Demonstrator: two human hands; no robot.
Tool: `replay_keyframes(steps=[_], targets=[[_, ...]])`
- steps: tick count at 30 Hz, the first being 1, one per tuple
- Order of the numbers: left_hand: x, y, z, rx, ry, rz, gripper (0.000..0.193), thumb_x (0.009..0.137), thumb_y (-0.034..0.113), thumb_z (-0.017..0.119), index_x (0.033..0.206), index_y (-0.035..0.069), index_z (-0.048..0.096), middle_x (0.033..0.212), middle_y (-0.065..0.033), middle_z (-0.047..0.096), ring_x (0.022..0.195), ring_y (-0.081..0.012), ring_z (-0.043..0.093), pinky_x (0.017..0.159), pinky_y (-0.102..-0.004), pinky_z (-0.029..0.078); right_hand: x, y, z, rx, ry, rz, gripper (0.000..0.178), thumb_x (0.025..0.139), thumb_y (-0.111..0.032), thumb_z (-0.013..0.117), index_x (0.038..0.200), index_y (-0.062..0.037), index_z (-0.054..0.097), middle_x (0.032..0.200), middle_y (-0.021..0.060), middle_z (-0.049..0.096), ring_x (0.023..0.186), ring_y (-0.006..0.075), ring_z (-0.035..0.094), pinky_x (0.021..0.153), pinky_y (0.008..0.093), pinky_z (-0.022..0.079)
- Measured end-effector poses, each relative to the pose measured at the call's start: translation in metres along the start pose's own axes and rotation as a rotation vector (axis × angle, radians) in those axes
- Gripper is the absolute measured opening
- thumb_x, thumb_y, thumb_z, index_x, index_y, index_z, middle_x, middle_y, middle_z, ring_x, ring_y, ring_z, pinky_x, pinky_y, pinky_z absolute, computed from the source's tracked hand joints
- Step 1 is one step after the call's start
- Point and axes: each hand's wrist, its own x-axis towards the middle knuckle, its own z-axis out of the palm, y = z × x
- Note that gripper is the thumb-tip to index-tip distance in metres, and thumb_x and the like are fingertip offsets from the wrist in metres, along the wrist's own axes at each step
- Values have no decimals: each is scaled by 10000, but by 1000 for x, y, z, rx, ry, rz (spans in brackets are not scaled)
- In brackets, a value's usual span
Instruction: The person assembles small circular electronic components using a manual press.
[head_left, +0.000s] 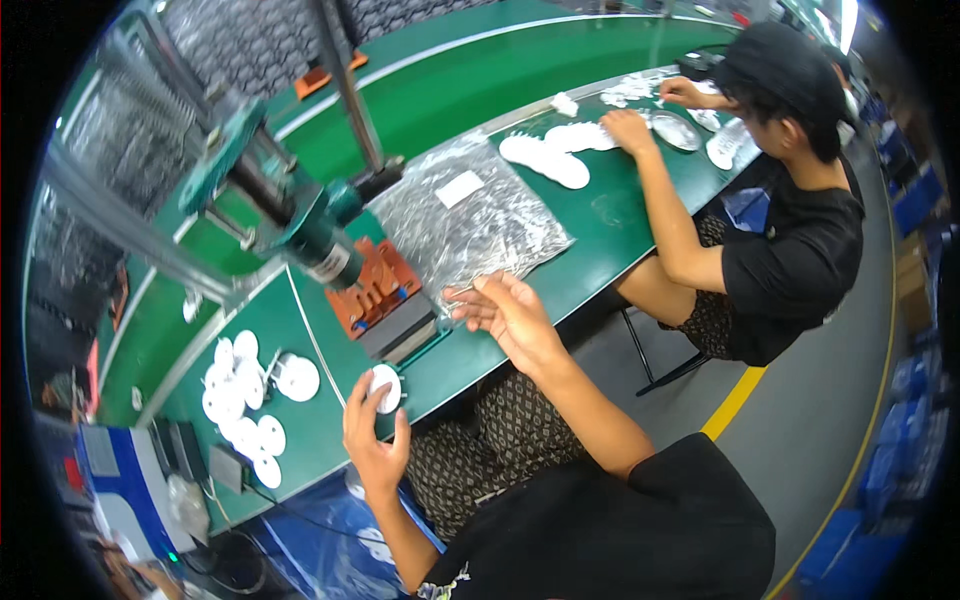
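Note:
My left hand [376,446] is at the front edge of the green bench, its fingers and thumb curled around a white round plastic part [386,378] with small prongs at its rim. My right hand [512,322] hovers over the near edge of a clear plastic bag [520,215], thumb and fingertips drawn together. Whatever they hold is too small to make out. Between and beyond my hands stands a green bench press [320,240] with an orange fixture [375,285] on a dark block.
White round parts [240,385] lie heaped at the left, near a blue and white machine [125,490]. To the right, a seated co-worker [780,220] handles parts beside rows of white discs [545,160] and a round metal tray [676,130]. A green-floored conveyor [450,95] runs behind.

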Motion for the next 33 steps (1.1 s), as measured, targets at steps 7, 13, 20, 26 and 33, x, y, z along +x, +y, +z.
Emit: replay_keyframes(steps=[7,13,20,26,33], targets=[[0,3,6,83,92,-122,400,716,118,831,1095,72,712,1195,-107,687,1128,-302,632,970,-392,478,-28,46,40,-786,-136,-423,76,919,-6,671,973,-1,617,990,110,735,834,182,696,767,283,536],[-2,2,1,73,93,-103,373,710,131,825,1071,95,740,1202,-82,696,1129,-285,640,958,-392,476,-28,78,39,-1056,-322,-612,161,840,28,726,982,17,652,908,137,706,820,265,690,733,343,545],[10,4,5,43,73,-86,351,715,115,803,1059,87,739,1201,-87,695,1132,-300,636,969,-393,469,-24,70,39,-1138,-280,-582,192,805,24,730,980,22,650,963,138,699,895,290,680,785,358,543],[4,-9,8,54,80,-63,409,727,148,767,1117,41,704,1193,-134,688,1116,-345,630,993,-429,467,-8,73,54,-1468,-629,-1039,170,783,-138,650,885,-16,589,846,106,538,817,286,565,759,404,495],[-11,-22,7,142,51,264,316,997,157,577,1250,-27,622,1202,-206,661,1089,-353,643,955,-441,503,-31,64,19,-1244,-465,-965,429,874,-204,691,1233,4,581,1295,197,521,1098,378,576,922,446,486]])
